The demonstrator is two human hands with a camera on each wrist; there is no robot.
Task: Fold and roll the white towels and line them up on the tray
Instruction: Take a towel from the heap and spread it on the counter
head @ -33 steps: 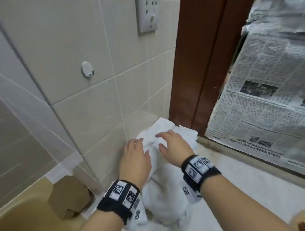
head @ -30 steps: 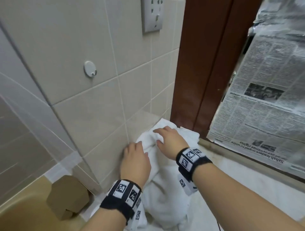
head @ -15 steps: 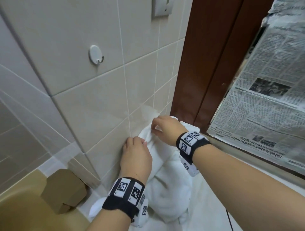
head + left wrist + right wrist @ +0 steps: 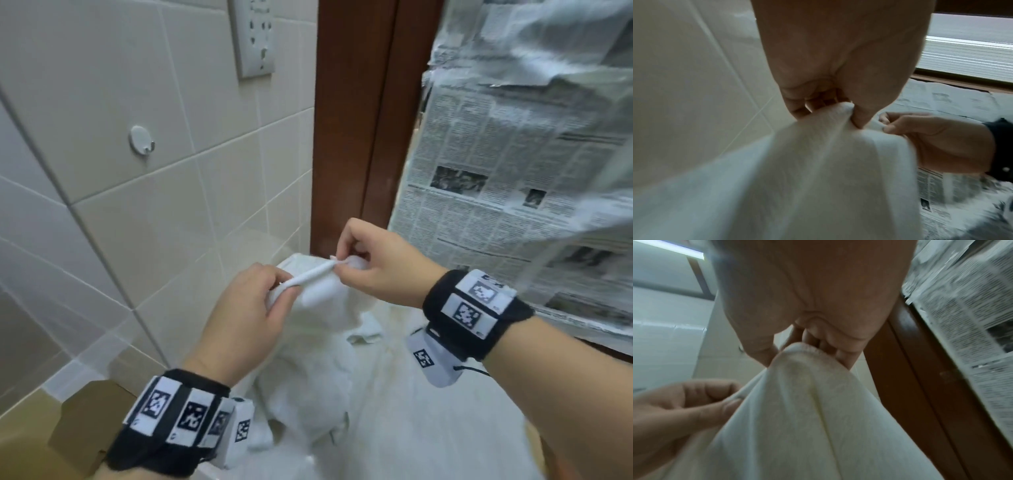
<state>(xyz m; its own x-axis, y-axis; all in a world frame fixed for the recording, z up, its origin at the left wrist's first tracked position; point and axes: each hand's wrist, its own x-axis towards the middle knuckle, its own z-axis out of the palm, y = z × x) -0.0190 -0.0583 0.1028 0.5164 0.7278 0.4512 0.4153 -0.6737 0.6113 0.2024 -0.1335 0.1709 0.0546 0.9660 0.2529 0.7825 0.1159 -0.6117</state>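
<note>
A white towel (image 4: 308, 363) hangs crumpled from both hands above the counter, close to the tiled wall. My left hand (image 4: 277, 291) pinches its top edge between thumb and fingers, and the left wrist view shows that left hand (image 4: 830, 110) closed on the towel (image 4: 797, 178). A short way right along the same edge my right hand (image 4: 339, 263) pinches the hem; the right wrist view shows the right hand (image 4: 803, 353) on the towel (image 4: 807, 426). No tray is in view.
A beige tiled wall (image 4: 171, 205) with a round hook (image 4: 140, 138) and a socket plate (image 4: 253, 37) stands close on the left. A brown door frame (image 4: 356, 137) and taped newspaper (image 4: 513, 164) are behind. A cardboard box (image 4: 82, 431) sits lower left.
Both hands lay flat on the towel pile; they have since taken hold of the towel's edge and lifted it off the counter.
</note>
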